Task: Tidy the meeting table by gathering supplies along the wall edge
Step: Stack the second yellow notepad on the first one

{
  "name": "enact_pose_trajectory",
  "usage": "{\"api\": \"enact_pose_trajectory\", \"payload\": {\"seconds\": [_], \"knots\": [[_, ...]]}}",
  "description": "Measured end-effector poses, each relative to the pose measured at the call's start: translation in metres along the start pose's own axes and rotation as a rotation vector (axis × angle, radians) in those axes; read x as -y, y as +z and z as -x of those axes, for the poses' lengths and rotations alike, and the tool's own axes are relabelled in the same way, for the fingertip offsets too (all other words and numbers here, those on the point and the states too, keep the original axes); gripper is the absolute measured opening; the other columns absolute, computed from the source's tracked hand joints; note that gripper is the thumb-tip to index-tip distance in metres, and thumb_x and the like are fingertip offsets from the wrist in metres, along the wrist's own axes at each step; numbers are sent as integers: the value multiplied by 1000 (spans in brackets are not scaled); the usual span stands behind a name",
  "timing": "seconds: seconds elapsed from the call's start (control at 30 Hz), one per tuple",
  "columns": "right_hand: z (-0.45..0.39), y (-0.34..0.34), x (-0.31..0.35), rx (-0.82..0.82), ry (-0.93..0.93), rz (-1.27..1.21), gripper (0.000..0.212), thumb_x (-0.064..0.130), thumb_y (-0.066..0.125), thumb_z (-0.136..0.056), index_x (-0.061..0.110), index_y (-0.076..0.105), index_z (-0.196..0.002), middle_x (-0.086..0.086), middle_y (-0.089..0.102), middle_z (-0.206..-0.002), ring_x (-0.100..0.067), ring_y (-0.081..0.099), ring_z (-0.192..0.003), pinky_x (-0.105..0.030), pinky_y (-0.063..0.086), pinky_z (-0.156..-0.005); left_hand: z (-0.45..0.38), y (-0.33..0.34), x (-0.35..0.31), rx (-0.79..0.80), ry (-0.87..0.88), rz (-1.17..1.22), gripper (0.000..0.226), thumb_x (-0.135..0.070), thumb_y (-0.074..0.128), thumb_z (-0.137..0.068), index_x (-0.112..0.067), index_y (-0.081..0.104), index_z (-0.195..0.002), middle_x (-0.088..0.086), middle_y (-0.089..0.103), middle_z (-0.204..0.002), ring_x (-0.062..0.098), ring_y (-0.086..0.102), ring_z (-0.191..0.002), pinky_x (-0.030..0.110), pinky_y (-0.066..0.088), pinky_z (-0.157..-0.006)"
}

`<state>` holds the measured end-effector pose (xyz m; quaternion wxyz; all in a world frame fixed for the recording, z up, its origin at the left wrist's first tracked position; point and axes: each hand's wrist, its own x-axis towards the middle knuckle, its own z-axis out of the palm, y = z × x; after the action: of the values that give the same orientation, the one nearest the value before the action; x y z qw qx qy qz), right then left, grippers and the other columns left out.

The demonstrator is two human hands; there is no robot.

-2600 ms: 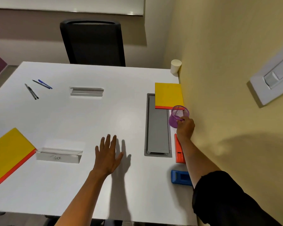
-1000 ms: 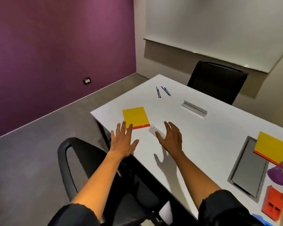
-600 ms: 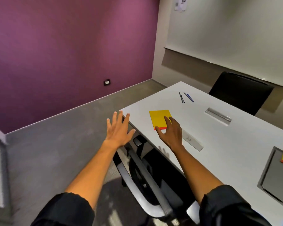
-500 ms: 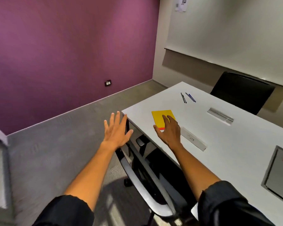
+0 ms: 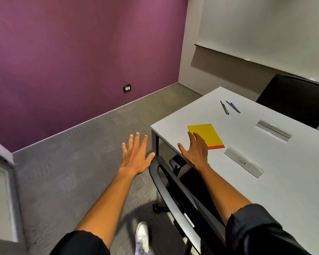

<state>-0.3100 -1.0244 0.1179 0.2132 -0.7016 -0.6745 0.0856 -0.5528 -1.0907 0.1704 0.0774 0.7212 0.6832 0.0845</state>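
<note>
Reaching right hand (image 5: 196,151) now spread over yellow notepad (image 5: 207,134), left hand (image 5: 136,156) still splayed wide

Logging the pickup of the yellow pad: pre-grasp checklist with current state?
1. Right hand open over near corner of the yellow notepad with red edge: ok.
2. Grip closed on pad: not ok, fingers spread.
3. Left hand free: ok, open beside the white table.
4. Pad unobstructed: ok; clear acrylic nameplate lies apart.
5. Fingertips touching pad: cannot tell.
</note>
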Motion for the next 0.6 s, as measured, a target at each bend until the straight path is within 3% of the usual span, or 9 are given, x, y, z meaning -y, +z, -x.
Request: {"api": "enact_pose_trajectory", "payload": {"seconds": [0.6], "knots": [[-155,101,15,-8,346,42,73,62,50,-87,21,37,-146,-11,39,-151,-31,38,-137,-44,36,-107,-244,37,69,231,229,-20,75,-56,39,-93,-22,7,-153,11,-3,-161,31,-7,-148,58,5,-117]]}}
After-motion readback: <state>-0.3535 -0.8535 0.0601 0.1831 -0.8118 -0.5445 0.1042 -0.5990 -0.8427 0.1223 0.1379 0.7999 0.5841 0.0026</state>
